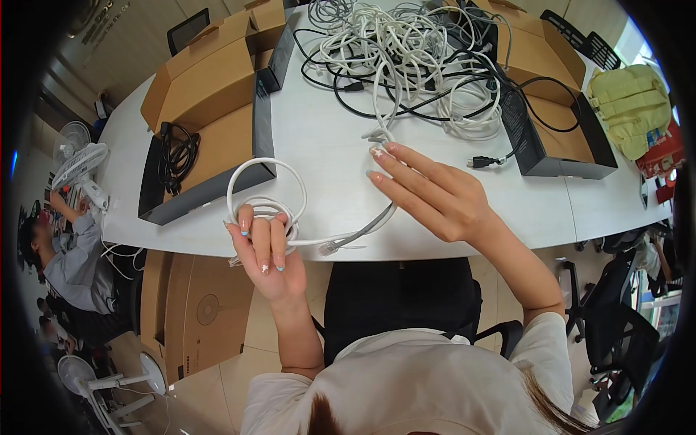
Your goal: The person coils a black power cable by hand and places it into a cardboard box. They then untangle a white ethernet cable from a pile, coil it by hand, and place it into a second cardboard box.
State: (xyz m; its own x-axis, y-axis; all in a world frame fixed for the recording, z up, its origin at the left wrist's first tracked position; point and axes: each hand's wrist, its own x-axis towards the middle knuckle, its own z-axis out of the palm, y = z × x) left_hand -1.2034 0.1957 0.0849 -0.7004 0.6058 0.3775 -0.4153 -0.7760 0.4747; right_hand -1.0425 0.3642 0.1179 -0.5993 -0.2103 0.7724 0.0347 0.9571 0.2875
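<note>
Several loops of white cable [279, 164] are gathered in my left hand [264, 250], its fingers curled round them near the table's front edge. From there the white cable runs right, passing under my right hand [435, 192], towards a big tangle of white, grey and black cables [406, 51]. The fingers of my right hand are stretched out and close together, with the cable by the fingertips. A grey cable end with a clear plug [330, 248] lies between the hands. Whether my right hand grips the cable is hard to see.
An open box [210, 192] at left holds a coiled black cable [176, 156]. Another open box [565, 168] stands at right, beside a black plug [486, 161] and a yellow bag [631, 105]. A person [76, 254] sits far left near fans. A black chair [402, 293] is below the table edge.
</note>
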